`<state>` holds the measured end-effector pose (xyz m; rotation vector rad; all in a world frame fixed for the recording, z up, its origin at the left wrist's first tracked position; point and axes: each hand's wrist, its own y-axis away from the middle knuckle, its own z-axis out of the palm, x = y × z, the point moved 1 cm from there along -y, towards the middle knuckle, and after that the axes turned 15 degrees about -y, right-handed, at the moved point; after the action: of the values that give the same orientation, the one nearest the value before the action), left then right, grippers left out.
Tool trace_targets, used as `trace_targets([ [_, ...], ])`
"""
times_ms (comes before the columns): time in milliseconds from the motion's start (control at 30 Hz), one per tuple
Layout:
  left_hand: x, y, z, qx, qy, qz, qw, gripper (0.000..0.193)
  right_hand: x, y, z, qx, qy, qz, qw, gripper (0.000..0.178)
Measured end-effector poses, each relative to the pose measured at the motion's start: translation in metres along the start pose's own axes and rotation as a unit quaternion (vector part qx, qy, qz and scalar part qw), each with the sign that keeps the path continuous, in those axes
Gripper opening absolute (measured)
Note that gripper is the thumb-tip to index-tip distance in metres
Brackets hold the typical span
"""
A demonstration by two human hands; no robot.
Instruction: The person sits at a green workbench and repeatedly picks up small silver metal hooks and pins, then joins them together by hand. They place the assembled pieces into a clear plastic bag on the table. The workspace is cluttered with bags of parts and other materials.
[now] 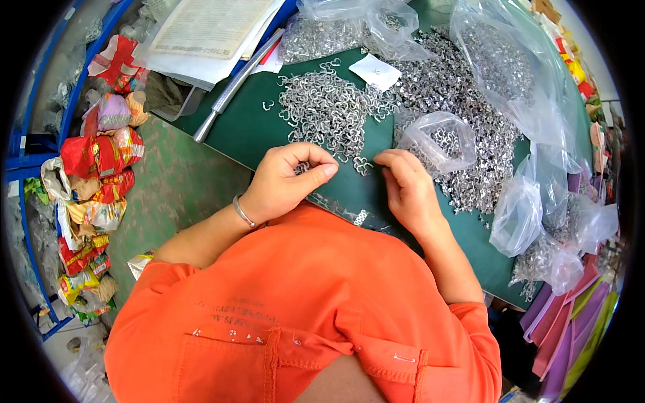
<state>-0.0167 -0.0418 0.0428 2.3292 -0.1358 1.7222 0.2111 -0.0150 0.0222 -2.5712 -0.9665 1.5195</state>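
Note:
Small silver S-shaped metal hooks (322, 111) lie in a loose pile on the green tabletop in front of me. My left hand (285, 180) is curled at the pile's near edge, thumb and index finger bent toward each other. A few hooks show inside that curl, seemingly in the palm; how many is hidden. To the right, my right hand (410, 191) hovers with bent fingers, thumb and index tip slightly apart and nothing visible between them. Just left of its fingertips lies a little cluster of hooks (363, 165).
A larger heap of darker metal pieces (463, 127) spreads at the right, with a clear plastic bag (438, 142) on it. More plastic bags (517, 211) line the right edge. A metal tool with a long handle (232, 91) lies by papers (205, 33) at the left. Blue shelving (40, 161) stands farther left.

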Motion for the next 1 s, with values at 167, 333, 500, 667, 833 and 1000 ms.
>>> trace_targets([
  [167, -0.001, -0.013, 0.004, -0.046, -0.023, 0.005, 0.999, 0.008, 0.002, -0.005, 0.012, -0.002, 0.020, 0.026, 0.999, 0.025],
  [333, -0.004, -0.028, 0.002, -0.081, -0.100, 0.041, 0.991, 0.011, -0.002, -0.002, 0.010, 0.050, -0.129, 0.161, 0.977, 0.020],
  [500, -0.008, -0.050, 0.009, -0.136, -0.222, 0.159, 0.952, 0.021, -0.001, 0.009, 0.010, 0.151, -0.417, 0.279, 0.851, 0.013],
  [667, -0.018, -0.062, 0.017, -0.147, -0.258, 0.255, 0.920, 0.027, -0.009, 0.007, 0.008, 0.181, -0.491, 0.289, 0.802, 0.011],
  [833, -0.024, -0.068, 0.020, -0.155, -0.310, 0.293, 0.891, 0.021, -0.021, 0.007, 0.008, 0.217, -0.472, 0.297, 0.801, 0.011],
  [1000, -0.025, -0.075, 0.019, -0.154, -0.269, 0.316, 0.897, 0.016, -0.031, 0.006, 0.008, 0.244, -0.371, 0.245, 0.862, 0.012],
])
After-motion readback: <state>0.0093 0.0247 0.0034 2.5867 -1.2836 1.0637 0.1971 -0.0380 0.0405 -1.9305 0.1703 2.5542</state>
